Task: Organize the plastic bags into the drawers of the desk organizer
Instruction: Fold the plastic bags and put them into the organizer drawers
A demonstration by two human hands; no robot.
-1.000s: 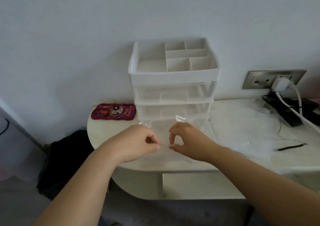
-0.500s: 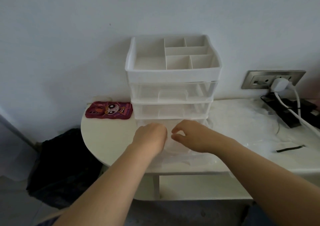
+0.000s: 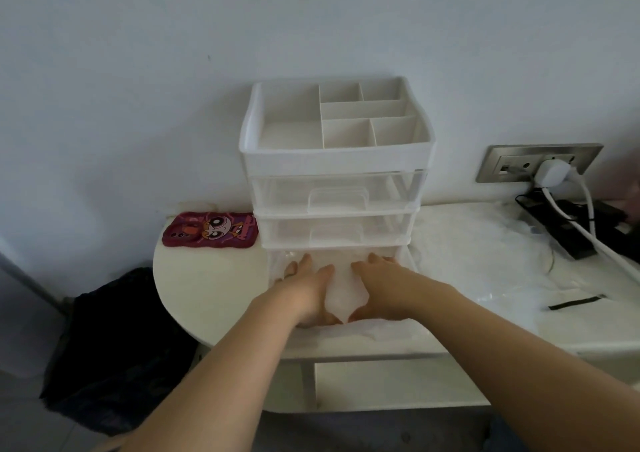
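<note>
Two hands worked in the single head view. The left hand (image 3: 304, 288) and the right hand (image 3: 384, 288) lay side by side, palms down, on a folded plastic bag (image 3: 343, 294). The bag sat inside the bottom drawer (image 3: 412, 261) of the desk organizer (image 3: 336, 160). That drawer stood drawn forward over the table (image 3: 207, 295), while the two drawers above it were closed. The fingers of both hands were fairly straight and pointed toward the back of the drawer. They were spread flat on the film rather than curled round it, probably to press out air so that the bag lay low enough to clear the frame on closing. The thumbs nearly met at the bag's near edge. More clear bags (image 3: 485, 254) lay heaped on the table just right of the organizer, within easy reach and presumably awaiting the same treatment. A red phone (image 3: 211, 229) lay left of the organizer, and a white plug (image 3: 554, 174) sat in a wall socket (image 3: 502, 167) at the right.
</note>
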